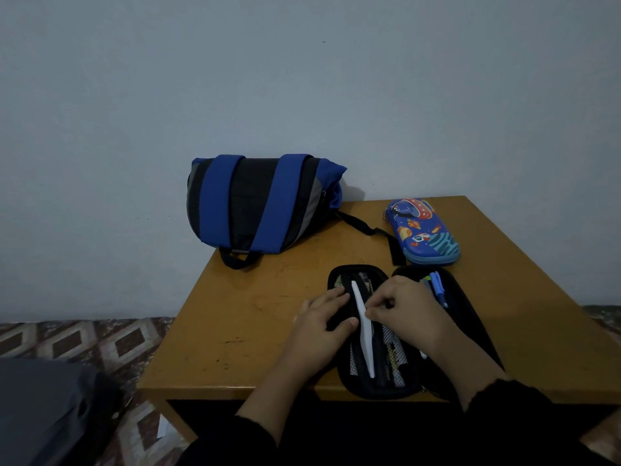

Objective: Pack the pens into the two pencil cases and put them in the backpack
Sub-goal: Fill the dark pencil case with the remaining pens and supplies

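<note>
A black pencil case (366, 386) lies opened flat at the table's near edge, with pens under mesh in its left half and blue pens (438, 285) in its right half. A white pen (363, 322) lies across the left half. My left hand (324, 326) rests on the case's left side, thumb beside the white pen. My right hand (405, 306) has its fingers curled at the white pen's middle, pinching it. A closed blue space-print pencil case (421, 232) lies farther right. The blue and black backpack (258, 203) stands at the table's far left corner.
The wooden table (255, 317) is pushed against a pale wall. A black backpack strap (373, 232) trails between the backpack and the blue case. A dark grey object (43, 408) sits on the patterned floor at the lower left.
</note>
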